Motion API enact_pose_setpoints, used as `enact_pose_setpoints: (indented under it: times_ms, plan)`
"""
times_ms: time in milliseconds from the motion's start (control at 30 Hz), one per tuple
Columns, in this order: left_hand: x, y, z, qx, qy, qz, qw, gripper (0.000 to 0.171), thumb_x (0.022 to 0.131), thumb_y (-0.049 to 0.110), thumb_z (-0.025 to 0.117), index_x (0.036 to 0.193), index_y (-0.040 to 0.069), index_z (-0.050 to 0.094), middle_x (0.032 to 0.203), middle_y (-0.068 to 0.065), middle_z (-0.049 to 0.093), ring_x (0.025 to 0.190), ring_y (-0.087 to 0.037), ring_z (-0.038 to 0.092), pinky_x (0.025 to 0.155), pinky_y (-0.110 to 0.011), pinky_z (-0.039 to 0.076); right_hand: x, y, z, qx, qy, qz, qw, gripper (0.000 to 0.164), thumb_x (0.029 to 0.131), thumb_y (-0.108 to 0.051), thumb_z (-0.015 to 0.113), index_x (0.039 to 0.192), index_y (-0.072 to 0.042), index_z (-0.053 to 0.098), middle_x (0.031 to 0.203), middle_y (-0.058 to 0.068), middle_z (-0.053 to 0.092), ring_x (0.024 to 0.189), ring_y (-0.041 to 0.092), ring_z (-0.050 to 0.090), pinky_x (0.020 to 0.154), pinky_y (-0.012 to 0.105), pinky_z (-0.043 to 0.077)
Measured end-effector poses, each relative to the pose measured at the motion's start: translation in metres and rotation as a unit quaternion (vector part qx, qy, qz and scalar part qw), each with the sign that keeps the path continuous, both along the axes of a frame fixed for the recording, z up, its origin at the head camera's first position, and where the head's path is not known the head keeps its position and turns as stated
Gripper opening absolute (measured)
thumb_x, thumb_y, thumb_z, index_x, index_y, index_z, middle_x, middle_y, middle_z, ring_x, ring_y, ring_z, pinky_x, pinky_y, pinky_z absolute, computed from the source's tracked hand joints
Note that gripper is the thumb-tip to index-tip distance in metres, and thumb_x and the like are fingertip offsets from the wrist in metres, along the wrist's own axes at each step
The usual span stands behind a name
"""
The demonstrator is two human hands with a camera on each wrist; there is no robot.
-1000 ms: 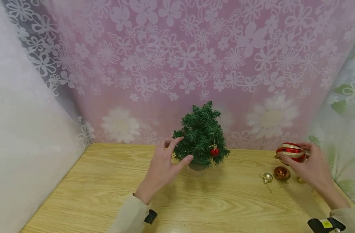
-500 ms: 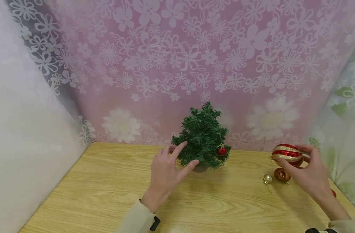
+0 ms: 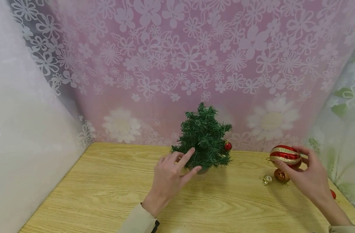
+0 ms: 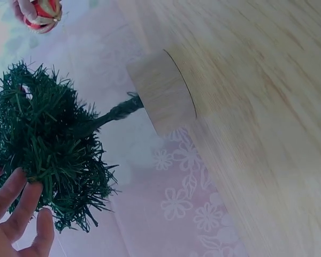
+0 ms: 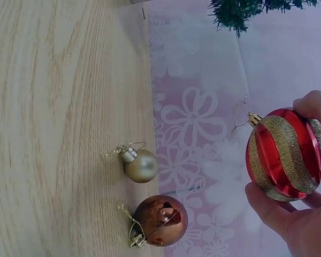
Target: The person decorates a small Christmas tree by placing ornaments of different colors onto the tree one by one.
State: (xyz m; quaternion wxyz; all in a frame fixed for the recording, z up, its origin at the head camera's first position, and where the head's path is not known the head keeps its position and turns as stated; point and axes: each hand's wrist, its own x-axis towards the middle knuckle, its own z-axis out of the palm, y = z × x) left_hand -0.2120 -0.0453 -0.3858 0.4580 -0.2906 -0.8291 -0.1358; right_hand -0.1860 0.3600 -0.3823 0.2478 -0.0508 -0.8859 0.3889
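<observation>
My right hand (image 3: 309, 176) grips a large red Christmas bauble (image 3: 285, 156) with gold glitter stripes, raised above the right side of the table. Its gold cap and hanging loop (image 5: 254, 119) point toward the tree in the right wrist view. A small green artificial Christmas tree (image 3: 205, 139) stands mid-table on a round wood-toned base (image 4: 160, 93). At the tree's left, my left hand (image 3: 168, 174) has its fingers spread, fingertips (image 4: 35, 190) among the branches. One small red bauble (image 3: 228, 146) hangs on the tree's right side.
Under the held bauble lie a small gold bauble (image 5: 142, 166) and a shiny copper-brown one (image 5: 163, 217), both with gold strings. Another red bauble (image 3: 333, 194) shows partly behind the right wrist. Floral curtains (image 3: 183, 58) surround the wooden table (image 3: 107, 194).
The tree has turned, carrying its hanging red bauble to the right, while my left hand shifted slightly right along the branches. My right hand moved a little left with the striped bauble.
</observation>
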Motion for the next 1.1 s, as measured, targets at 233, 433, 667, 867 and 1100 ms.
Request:
enact_pose_setpoints:
  times_ms: [233,433,667,867,1100]
  plan:
    - [0.000,0.006,0.000,-0.002,0.020,-0.021,0.9996,0.051,0.095,0.053,0.068,0.136,0.023,0.068,0.090,0.003,0.070,0.067,-0.010,0.062,0.058,-0.026,0.050,0.004,-0.007,0.002,-0.026,0.030,0.020,0.999,0.066,0.089,-0.022,0.082,0.143,-0.012,0.045,0.119,-0.028,0.040,0.099,-0.021,0.046,0.065,0.005,0.050]
    - [0.001,0.007,0.003,0.004,-0.009,-0.057,0.9983,0.049,0.093,0.040,0.075,0.137,0.021,0.067,0.089,0.003,0.069,0.066,-0.006,0.059,0.058,-0.021,0.049,0.007,-0.013,0.001,-0.031,0.031,0.029,0.999,0.063,0.089,-0.019,0.082,0.140,-0.019,0.046,0.119,-0.029,0.042,0.100,-0.019,0.049,0.065,0.007,0.050]
    - [0.003,0.004,0.009,0.006,-0.060,-0.091,0.9940,0.048,0.096,0.034,0.073,0.140,0.019,0.064,0.089,0.003,0.066,0.060,-0.004,0.048,0.054,-0.015,0.036,0.009,-0.017,0.003,-0.028,0.036,0.034,0.998,0.064,0.089,-0.019,0.081,0.142,-0.015,0.045,0.120,-0.029,0.041,0.100,-0.020,0.049,0.065,0.007,0.050]
    - [0.002,0.005,0.010,-0.001,-0.069,-0.089,0.9936,0.046,0.098,0.035,0.071,0.141,0.021,0.064,0.088,0.003,0.065,0.061,-0.004,0.047,0.055,-0.015,0.034,0.010,-0.022,0.003,-0.026,0.058,0.043,0.997,0.064,0.087,-0.010,0.082,0.140,-0.019,0.047,0.120,-0.029,0.044,0.102,-0.021,0.050,0.067,0.004,0.049]
    - [0.002,0.006,0.009,0.000,-0.061,-0.083,0.9947,0.045,0.098,0.035,0.071,0.140,0.022,0.065,0.088,0.003,0.066,0.061,-0.005,0.050,0.055,-0.016,0.037,0.016,-0.031,0.006,-0.035,0.084,0.068,0.994,0.066,0.085,0.001,0.080,0.138,-0.023,0.048,0.125,-0.025,0.046,0.106,-0.018,0.054,0.070,0.004,0.050]
